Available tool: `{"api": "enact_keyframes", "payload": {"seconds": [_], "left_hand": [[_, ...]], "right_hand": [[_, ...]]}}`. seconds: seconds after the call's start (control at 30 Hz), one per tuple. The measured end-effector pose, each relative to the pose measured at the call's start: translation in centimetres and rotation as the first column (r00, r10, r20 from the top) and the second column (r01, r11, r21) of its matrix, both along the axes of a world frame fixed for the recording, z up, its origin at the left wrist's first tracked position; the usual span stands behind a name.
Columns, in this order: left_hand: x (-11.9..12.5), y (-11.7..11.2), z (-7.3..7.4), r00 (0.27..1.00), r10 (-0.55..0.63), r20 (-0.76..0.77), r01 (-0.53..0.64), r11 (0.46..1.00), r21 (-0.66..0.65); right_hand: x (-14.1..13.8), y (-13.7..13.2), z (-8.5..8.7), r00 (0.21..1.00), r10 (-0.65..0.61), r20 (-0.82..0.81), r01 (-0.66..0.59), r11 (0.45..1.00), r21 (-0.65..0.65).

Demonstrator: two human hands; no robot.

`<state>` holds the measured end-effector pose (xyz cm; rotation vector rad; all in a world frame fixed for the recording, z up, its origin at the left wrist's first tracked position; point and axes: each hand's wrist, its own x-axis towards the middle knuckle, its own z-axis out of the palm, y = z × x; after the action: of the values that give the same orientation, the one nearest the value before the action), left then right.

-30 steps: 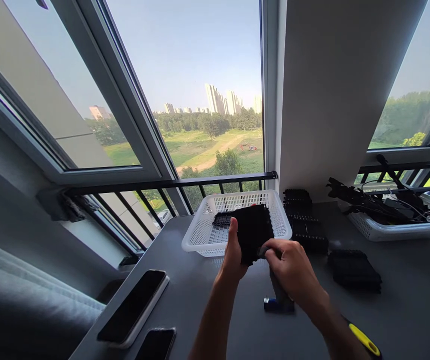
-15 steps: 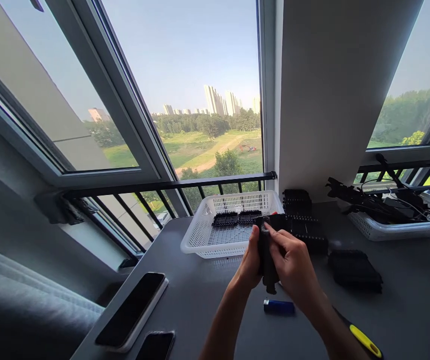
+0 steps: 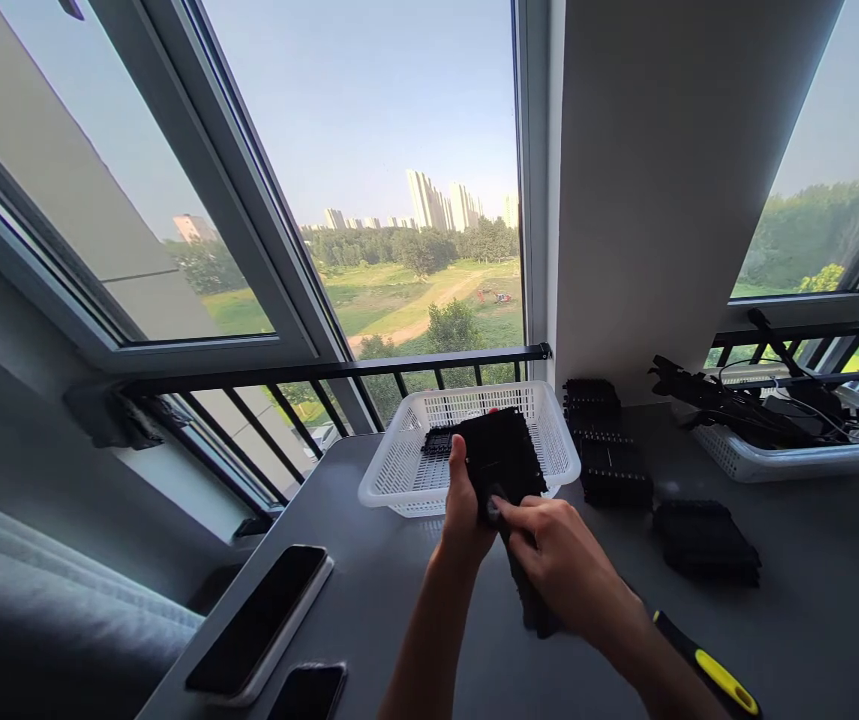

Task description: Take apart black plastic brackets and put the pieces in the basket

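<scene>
My left hand is closed around a black rectangular panel with toothed edges, its thumb upright along the left side. The panel is held tilted above the near part of the white basket. From its lower end a dark strip hangs down, partly covered by my other hand. My right hand has its fingers bent together at the strip's top, the index fingertip on a small greyish round spot there. How the strip and panel join is hidden.
Behind the hands stands a white plastic basket holding black toothed pieces. Stacked black pieces and another black piece lie right. A yellow-black handle is near front, two phones left, a cable-filled tray far right.
The panel has turned to show its broad face, and both hands have moved left and a little lower. The blue lighter seen before is now hidden behind my right hand and the strip.
</scene>
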<state>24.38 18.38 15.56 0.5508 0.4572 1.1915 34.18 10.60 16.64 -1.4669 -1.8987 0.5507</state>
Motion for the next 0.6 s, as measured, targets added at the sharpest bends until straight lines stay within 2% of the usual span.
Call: {"api": "enact_keyframes", "payload": {"seconds": [0.1, 0.2, 0.3, 0.37, 0.43, 0.5, 0.6], "left_hand": [[-0.4, 0.2, 0.0, 0.999, -0.011, -0.039, 0.012, 1.0, 0.027], [-0.5, 0.4, -0.5, 0.997, -0.051, -0.063, 0.055, 0.997, 0.054], [-0.3, 0.6, -1.0, 0.991, -0.106, -0.076, 0.111, 0.992, 0.059], [-0.1, 0.6, -1.3, 0.987, -0.135, -0.087, 0.141, 0.988, 0.062], [0.2, 0.4, -1.6, 0.982, -0.157, -0.11, 0.164, 0.985, 0.061], [0.6, 0.1, -1.9, 0.972, -0.189, -0.141, 0.197, 0.979, 0.047], [1.2, -0.4, -2.3, 0.955, -0.245, -0.167, 0.255, 0.966, 0.036]], "right_hand": [[0.1, 0.1, 0.0, 1.0, 0.011, -0.007, -0.011, 1.0, 0.012], [0.7, 0.4, 0.1, 0.994, -0.031, -0.103, 0.034, 0.999, 0.028], [1.5, 0.6, 0.2, 0.954, -0.158, -0.256, 0.185, 0.979, 0.086], [1.9, 0.7, 0.2, 0.901, -0.233, -0.365, 0.312, 0.934, 0.174], [1.9, 0.8, 0.0, 0.873, -0.236, -0.426, 0.367, 0.894, 0.257], [1.7, 1.1, -0.3, 0.898, -0.19, -0.398, 0.326, 0.894, 0.308], [1.2, 1.6, -0.8, 0.956, -0.128, -0.263, 0.213, 0.922, 0.322]]}}
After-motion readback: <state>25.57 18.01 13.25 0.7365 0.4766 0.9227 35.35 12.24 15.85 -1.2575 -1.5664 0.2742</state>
